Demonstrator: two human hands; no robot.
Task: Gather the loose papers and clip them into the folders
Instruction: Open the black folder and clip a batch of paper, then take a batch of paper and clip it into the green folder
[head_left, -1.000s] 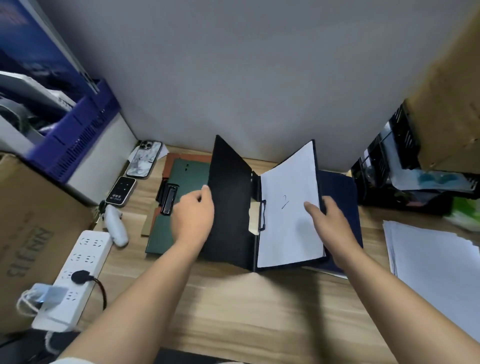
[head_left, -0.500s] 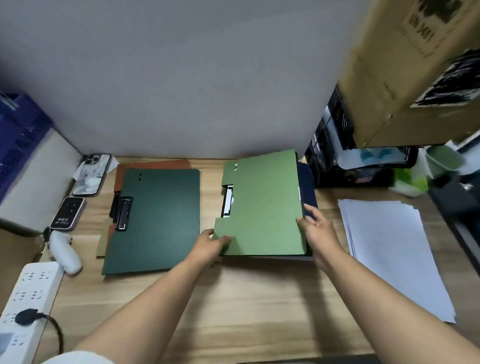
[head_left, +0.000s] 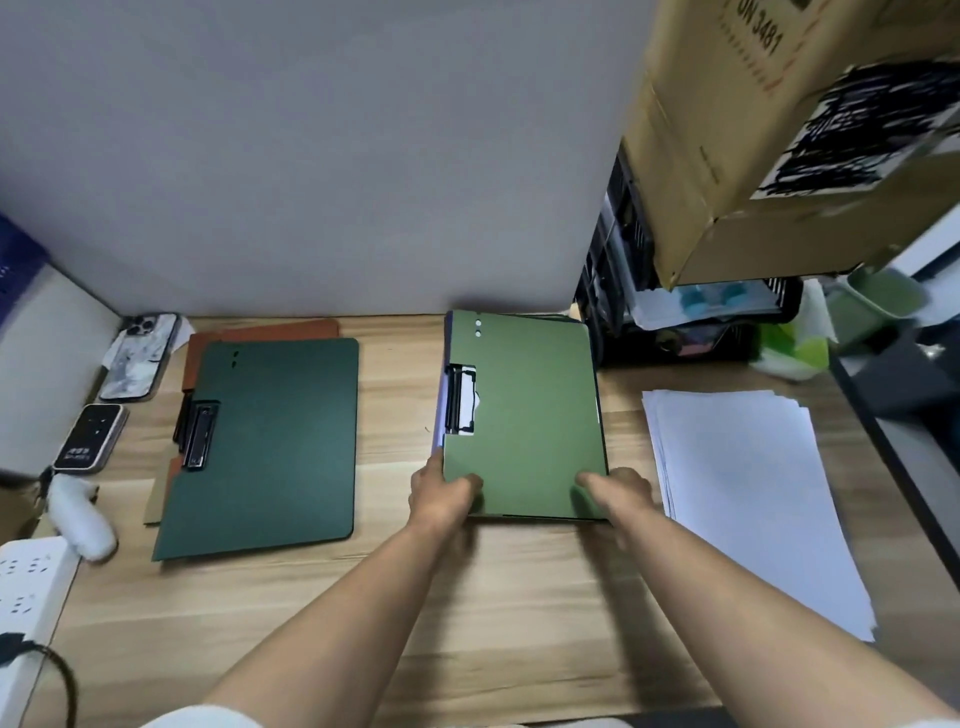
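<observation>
A light green folder (head_left: 530, 410) lies closed on the wooden desk (head_left: 493, 613), stacked on a dark blue one whose edges peek out. My left hand (head_left: 441, 491) grips its near left corner, thumb on top. My right hand (head_left: 621, 488) holds its near right corner. A black clip with a bit of white paper shows in the notch on the folder's left edge. To the left, a dark green folder (head_left: 270, 447) with a black clip rests on a brown folder (head_left: 260, 332). A stack of loose white papers (head_left: 748, 493) lies to the right.
Two phones (head_left: 137, 356) and a white power strip (head_left: 26, 587) sit along the left edge. A black mesh tray (head_left: 675, 332) under a cardboard box (head_left: 769, 135) stands at the back right. A grey wall closes the back.
The open dark folder with its clipped sheet was closed and a light green folder now lies on top. Both hands slid to the folder's near corners. The view swung right.
</observation>
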